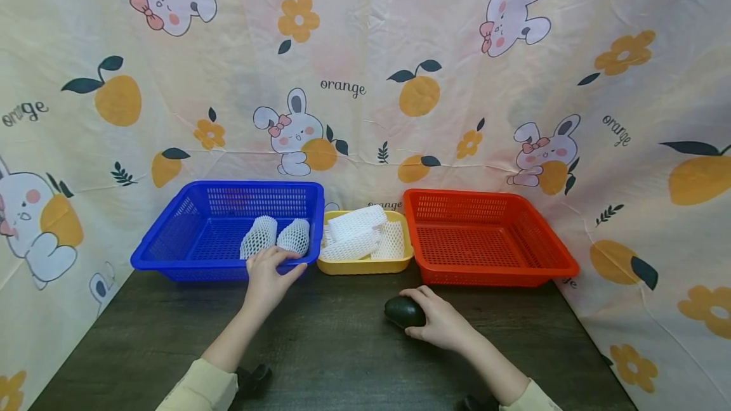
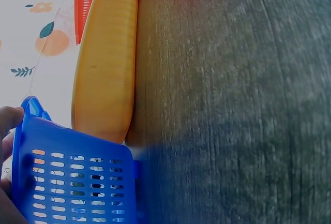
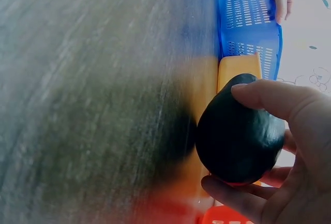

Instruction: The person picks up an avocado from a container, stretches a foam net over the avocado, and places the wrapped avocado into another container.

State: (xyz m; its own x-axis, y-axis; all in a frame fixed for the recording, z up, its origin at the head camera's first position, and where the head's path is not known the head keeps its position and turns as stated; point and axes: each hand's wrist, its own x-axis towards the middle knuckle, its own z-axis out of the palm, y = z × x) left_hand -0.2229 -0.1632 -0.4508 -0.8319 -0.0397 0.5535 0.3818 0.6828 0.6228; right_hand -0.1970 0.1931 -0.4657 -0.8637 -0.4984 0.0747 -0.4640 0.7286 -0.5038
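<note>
My right hand (image 1: 440,320) grips a dark green avocado (image 1: 405,312), its thumb on one side and fingers on the other, close over the table in the head view. The right wrist view shows the avocado (image 3: 238,131) large and glossy. At the front rim of the blue basket (image 1: 194,265) is my left hand (image 1: 271,274), thumb and forefinger spread apart, nothing showing between them. Just beyond its fingers lie two bulging white foam net sleeves, a left one (image 1: 259,235) and a right one (image 1: 294,237). The basket wall hides part of that hand in the left wrist view.
A yellow basket (image 1: 365,267) with several flat white foam nets (image 1: 354,233) stands between the blue basket and a red basket (image 1: 497,278). All three line the back of the dark wooden table (image 1: 331,347), before a printed cloth (image 1: 365,37).
</note>
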